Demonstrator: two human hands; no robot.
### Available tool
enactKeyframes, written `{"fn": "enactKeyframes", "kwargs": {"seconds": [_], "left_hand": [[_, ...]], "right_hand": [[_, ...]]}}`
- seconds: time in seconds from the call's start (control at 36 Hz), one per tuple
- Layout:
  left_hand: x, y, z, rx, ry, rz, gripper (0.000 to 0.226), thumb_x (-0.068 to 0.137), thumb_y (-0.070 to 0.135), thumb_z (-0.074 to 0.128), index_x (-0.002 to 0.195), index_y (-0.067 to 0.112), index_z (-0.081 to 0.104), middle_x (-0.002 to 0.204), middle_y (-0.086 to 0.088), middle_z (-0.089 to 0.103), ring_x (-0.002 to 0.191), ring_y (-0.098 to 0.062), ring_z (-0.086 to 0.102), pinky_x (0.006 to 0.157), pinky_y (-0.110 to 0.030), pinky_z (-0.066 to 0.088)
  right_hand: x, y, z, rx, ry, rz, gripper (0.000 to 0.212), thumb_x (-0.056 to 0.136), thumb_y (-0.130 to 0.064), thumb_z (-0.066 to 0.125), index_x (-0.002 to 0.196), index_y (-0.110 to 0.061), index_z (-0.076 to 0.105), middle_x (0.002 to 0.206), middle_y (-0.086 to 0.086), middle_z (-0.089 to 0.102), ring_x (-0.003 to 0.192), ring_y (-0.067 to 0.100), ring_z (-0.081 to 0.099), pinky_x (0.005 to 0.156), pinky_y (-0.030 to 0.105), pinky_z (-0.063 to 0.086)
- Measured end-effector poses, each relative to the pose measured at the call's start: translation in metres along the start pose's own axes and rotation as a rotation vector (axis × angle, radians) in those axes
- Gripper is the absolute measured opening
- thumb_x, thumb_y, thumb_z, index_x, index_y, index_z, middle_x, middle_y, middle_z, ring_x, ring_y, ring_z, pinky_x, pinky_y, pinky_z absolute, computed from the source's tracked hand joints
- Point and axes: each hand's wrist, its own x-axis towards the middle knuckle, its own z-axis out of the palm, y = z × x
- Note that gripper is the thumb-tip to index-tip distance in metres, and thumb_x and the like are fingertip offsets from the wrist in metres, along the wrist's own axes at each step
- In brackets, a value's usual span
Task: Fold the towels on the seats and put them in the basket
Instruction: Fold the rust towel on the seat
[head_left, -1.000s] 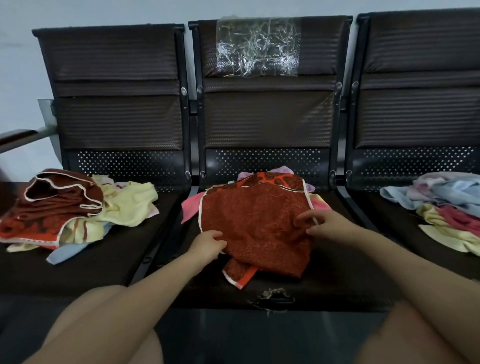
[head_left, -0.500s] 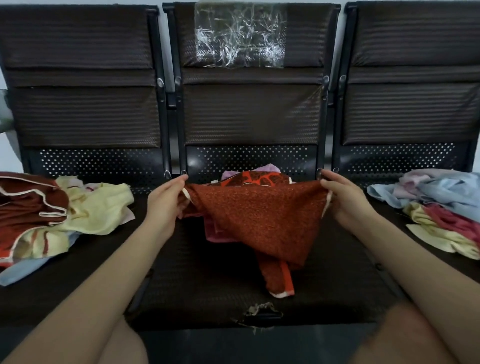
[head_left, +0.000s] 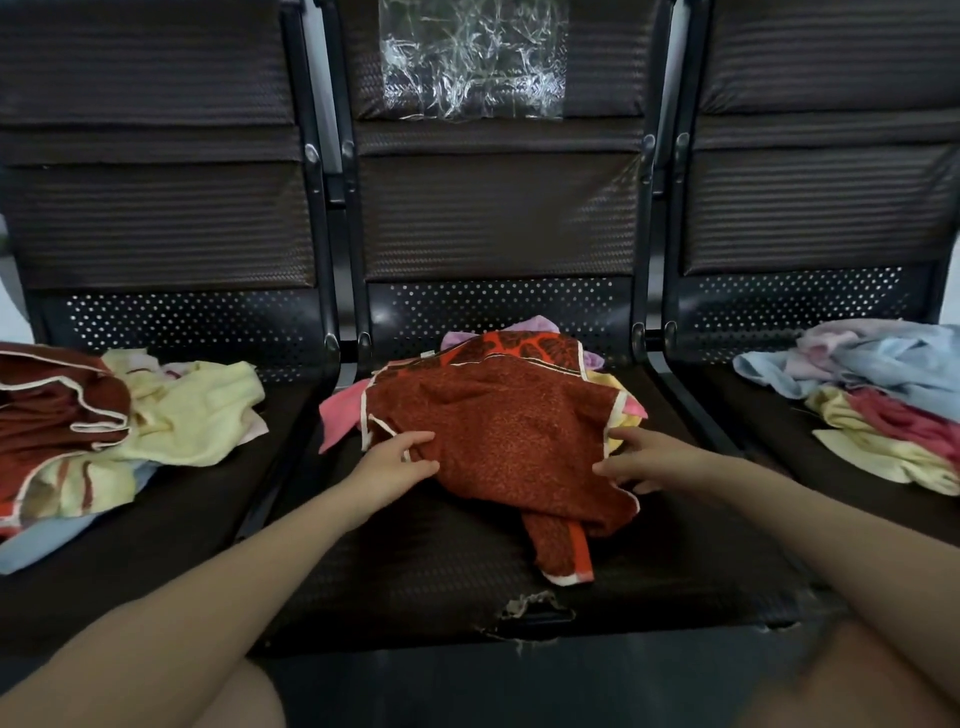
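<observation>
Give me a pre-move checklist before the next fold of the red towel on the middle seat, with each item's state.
1. Left hand on the red towel: ok, fingers curl on its left edge.
2. Right hand on the towel: ok, it touches the right edge; grip cannot tell.
3. Towel lying flat: not ok, it is rumpled and a corner trails toward the middle seat's front edge.
4. Bare surface under it: not ok, it lies on pink towels and other cloth.
5. Basket ready: cannot tell, none in view.
</observation>
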Motion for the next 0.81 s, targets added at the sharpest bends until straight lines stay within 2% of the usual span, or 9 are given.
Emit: {"fn": "enactKeyframes", "kwargs": {"seconds": [0.14, 0.22, 0.28, 0.36, 0.44, 0.53, 0.61, 0.72, 0.81], "left_hand": [[-0.004, -0.002, -0.003, -0.017, 0.091, 0.085, 0.041, 0.089, 0.011, 0.065, 0.126, 0.028, 0.06, 0.113, 0.001, 0.059, 0.111, -0.016, 0.058, 0.095, -0.021, 0.041], [-0.008, 0.001, -0.004, -0.083, 0.109, 0.149, 0.042, 0.089, 0.006, 0.063, 0.117, 0.036, 0.062, 0.115, -0.001, 0.064, 0.109, -0.016, 0.061, 0.103, -0.032, 0.046], [-0.009, 0.005, -0.004, -0.12, 0.115, 0.204, 0.043, 0.089, 0.004, 0.063, 0.109, 0.042, 0.063, 0.121, 0.001, 0.063, 0.115, -0.015, 0.059, 0.104, -0.035, 0.046], [-0.015, 0.015, -0.005, -0.152, 0.15, 0.265, 0.037, 0.088, 0.009, 0.064, 0.103, 0.042, 0.067, 0.123, 0.008, 0.062, 0.119, -0.013, 0.055, 0.107, -0.038, 0.043], [-0.022, 0.029, -0.007, -0.197, 0.213, 0.332, 0.029, 0.09, 0.008, 0.061, 0.099, 0.034, 0.069, 0.108, 0.019, 0.062, 0.115, -0.007, 0.055, 0.107, -0.032, 0.042], [-0.028, 0.042, -0.017, -0.229, 0.28, 0.395, 0.03, 0.093, 0.006, 0.057, 0.097, 0.032, 0.07, 0.104, 0.018, 0.064, 0.11, -0.009, 0.058, 0.102, -0.033, 0.045], [-0.034, 0.051, -0.034, -0.427, 0.328, 0.405, 0.032, 0.094, 0.005, 0.055, 0.098, 0.032, 0.072, 0.093, -0.001, 0.067, 0.09, -0.019, 0.06, 0.078, -0.029, 0.051], [-0.045, 0.061, -0.062, -0.711, 0.36, 0.389, 0.03, 0.096, 0.007, 0.053, 0.096, 0.027, 0.075, 0.085, -0.014, 0.061, 0.068, -0.021, 0.054, 0.056, -0.027, 0.047], [-0.044, 0.06, -0.083, -0.882, 0.378, 0.274, 0.026, 0.097, 0.005, 0.05, 0.102, 0.02, 0.071, 0.08, -0.006, 0.066, 0.065, -0.01, 0.061, 0.057, -0.019, 0.051]], "right_hand": [[-0.009, 0.002, 0.012, -0.03, 0.066, -0.092, 0.098, 0.081, -0.025, 0.077, 0.153, -0.025, 0.011, 0.116, -0.001, 0.05, 0.111, 0.018, 0.053, 0.087, 0.026, 0.044], [-0.012, 0.004, 0.019, -0.094, 0.056, -0.078, 0.102, 0.079, -0.03, 0.078, 0.154, -0.026, 0.008, 0.122, 0.006, 0.055, 0.099, 0.014, 0.058, 0.066, 0.017, 0.044], [-0.014, 0.004, 0.023, -0.103, 0.052, -0.078, 0.096, 0.081, -0.028, 0.077, 0.153, -0.024, 0.014, 0.111, 0.005, 0.061, 0.088, 0.009, 0.061, 0.056, 0.011, 0.042], [-0.014, 0.005, 0.029, -0.119, 0.023, -0.086, 0.083, 0.083, -0.02, 0.075, 0.15, -0.016, 0.027, 0.098, -0.003, 0.06, 0.083, 0.004, 0.061, 0.062, 0.008, 0.046], [-0.014, 0.002, 0.031, -0.131, 0.037, -0.134, 0.062, 0.084, -0.012, 0.072, 0.14, -0.014, 0.046, 0.115, 0.0, 0.06, 0.096, 0.007, 0.059, 0.071, 0.008, 0.045], [-0.022, -0.012, 0.027, 0.002, 0.099, -0.252, 0.034, 0.087, -0.008, 0.067, 0.116, -0.025, 0.064, 0.127, 0.001, 0.059, 0.11, 0.013, 0.057, 0.086, 0.019, 0.048], [-0.039, -0.031, 0.017, 0.227, 0.193, -0.357, 0.026, 0.089, -0.005, 0.064, 0.102, -0.027, 0.071, 0.119, 0.002, 0.064, 0.105, 0.018, 0.063, 0.086, 0.027, 0.053], [-0.059, -0.048, -0.002, 0.632, 0.173, -0.423, 0.026, 0.091, -0.001, 0.055, 0.107, -0.015, 0.069, 0.092, 0.007, 0.073, 0.069, 0.01, 0.068, 0.06, 0.018, 0.055], [-0.059, -0.046, -0.023, 0.818, 0.206, -0.406, 0.026, 0.094, -0.006, 0.052, 0.11, -0.018, 0.069, 0.078, 0.002, 0.071, 0.061, 0.01, 0.062, 0.054, 0.019, 0.051]]}}
